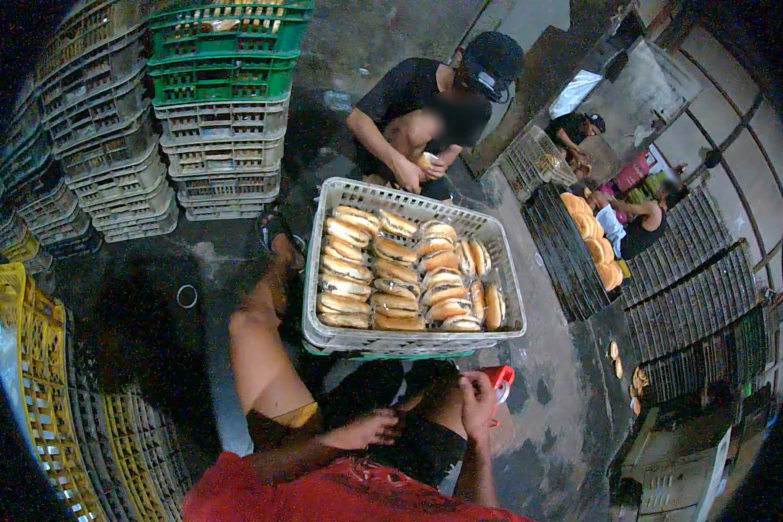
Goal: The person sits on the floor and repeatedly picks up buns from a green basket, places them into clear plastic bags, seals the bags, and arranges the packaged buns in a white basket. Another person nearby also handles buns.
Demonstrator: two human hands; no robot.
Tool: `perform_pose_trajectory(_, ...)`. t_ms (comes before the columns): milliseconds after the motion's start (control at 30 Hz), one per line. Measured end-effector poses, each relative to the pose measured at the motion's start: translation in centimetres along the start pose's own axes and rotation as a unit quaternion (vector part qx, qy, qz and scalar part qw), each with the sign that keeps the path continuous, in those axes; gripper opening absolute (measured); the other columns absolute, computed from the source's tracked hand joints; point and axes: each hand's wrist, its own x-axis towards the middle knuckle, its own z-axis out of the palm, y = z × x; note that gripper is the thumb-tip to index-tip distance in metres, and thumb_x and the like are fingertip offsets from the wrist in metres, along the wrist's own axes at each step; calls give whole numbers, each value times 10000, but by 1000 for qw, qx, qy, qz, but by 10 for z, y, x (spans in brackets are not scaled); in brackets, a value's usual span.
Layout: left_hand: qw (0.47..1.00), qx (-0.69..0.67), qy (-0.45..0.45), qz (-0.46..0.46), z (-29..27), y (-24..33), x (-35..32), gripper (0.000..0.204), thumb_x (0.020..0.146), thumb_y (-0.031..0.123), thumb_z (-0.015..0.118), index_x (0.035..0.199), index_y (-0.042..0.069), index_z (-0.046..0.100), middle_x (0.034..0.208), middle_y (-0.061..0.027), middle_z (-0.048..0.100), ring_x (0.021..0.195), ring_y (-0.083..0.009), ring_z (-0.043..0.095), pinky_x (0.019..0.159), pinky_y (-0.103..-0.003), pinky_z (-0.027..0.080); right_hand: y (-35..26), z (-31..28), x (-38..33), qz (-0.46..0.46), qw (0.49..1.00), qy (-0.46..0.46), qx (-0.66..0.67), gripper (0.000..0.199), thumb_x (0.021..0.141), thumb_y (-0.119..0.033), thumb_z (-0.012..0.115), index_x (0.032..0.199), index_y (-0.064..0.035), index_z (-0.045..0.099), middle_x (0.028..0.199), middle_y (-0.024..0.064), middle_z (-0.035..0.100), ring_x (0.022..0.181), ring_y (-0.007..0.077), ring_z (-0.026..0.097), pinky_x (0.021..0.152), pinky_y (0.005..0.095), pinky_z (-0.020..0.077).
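Note:
A grey plastic crate (506, 324) in front of me holds several rows of filled bread rolls (396, 252), seemingly in clear wrapping. My left hand (370, 429) is over my lap, fingers stretched out and slightly blurred, with nothing visible in it. Just below the crate's near right corner is my right hand (477, 407), fingers bent together as in a pinch; what they hold, if anything, cannot be made out. Right beside it is a red tape dispenser (501, 379) with a pale roll, partly behind the hand.
Across the crate sits a person in black (409, 96) holding a roll. Stacked green crates (222, 78) and grey crates (104, 148) rise at the left, yellow crates (39, 365) nearer. Farther right, people work by dark trays (565, 252) with bread (590, 239).

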Motion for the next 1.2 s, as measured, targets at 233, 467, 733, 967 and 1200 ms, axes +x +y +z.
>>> perform_pose_trajectory(233, 970, 210, 121, 15, -99, -65, 24, 266, 934, 204, 609, 1167, 87, 554, 1043, -53, 611, 860, -173, 612, 772, -359, 529, -86, 26, 27, -157, 964, -216, -12, 206, 860, -132, 668, 1038, -27, 656, 972, 161, 651, 910, 342, 625, 846, 392, 492)
perform_pose_trajectory(467, 947, 275, 162, 26, -117, -65, 47, 253, 935, 183, 603, 1155, 62, 568, 1004, -47, 615, 837, -157, 600, 758, -332, 515, -99, -16, 36, -87, 985, 21, 145, 111, 904, -94, 612, 953, -9, 665, 839, 81, 662, 733, 195, 620, 726, 294, 480)
perform_pose_trajectory(733, 931, 304, 199, 16, -132, -72, 59, 241, 936, 159, 597, 1141, 33, 584, 960, -41, 620, 811, -139, 586, 741, -302, 500, -69, 5, 47, -75, 987, 30, 139, 107, 886, -129, 653, 926, -31, 672, 885, 149, 686, 818, 303, 669, 732, 381, 515)
perform_pose_trajectory(967, 892, 364, 263, 57, -148, -83, 77, 232, 937, 138, 592, 1128, 7, 598, 921, -35, 624, 788, -123, 573, 727, -276, 486, -77, -1, 62, -60, 993, -51, 93, 135, 886, -153, 648, 965, -52, 690, 871, 127, 689, 788, 253, 681, 757, 340, 514)
perform_pose_trajectory(1200, 811, 271, 253, 452, 43, 63, 0, 230, 994, 184, 562, 1073, -20, 633, 866, -43, 656, 731, -107, 554, 695, -277, 474, -95, 1, 86, 83, 914, -114, 380, 406, 971, -386, 482, 1024, -21, 651, 879, 99, 679, 818, 233, 654, 773, 392, 508)
